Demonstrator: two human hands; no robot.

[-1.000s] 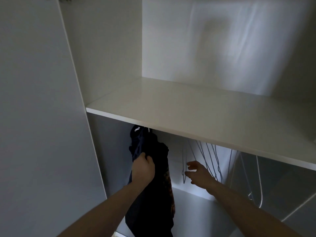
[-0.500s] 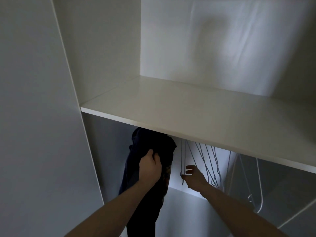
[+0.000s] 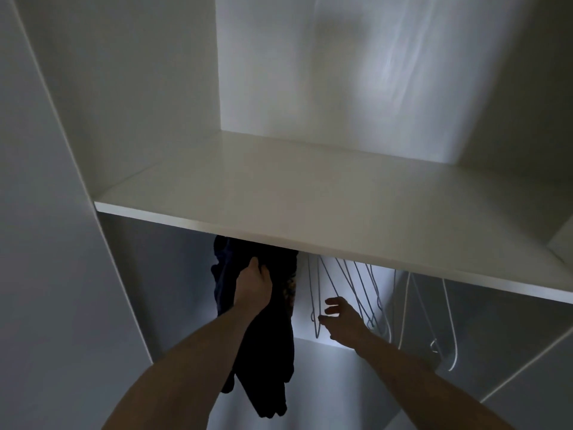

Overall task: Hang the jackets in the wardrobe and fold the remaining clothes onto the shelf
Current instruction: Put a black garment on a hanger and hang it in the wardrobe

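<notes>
My left hand [image 3: 252, 290] grips the dark jacket [image 3: 263, 336] high up, fingers curled into the cloth just under the front edge of the white shelf [image 3: 310, 193]. Jacket hangs in the left part of the wardrobe [image 3: 124, 88] bay below that shelf; its top is hidden behind the shelf edge, so I cannot tell what it hangs from. Lower end dangles past my forearm. My right hand [image 3: 344, 318] is open, fingers spread, reaching just beside the nearest of the thin wire hangers [image 3: 356, 293]; contact unclear in the dim light. More hangers trail off to the right, bare.
</notes>
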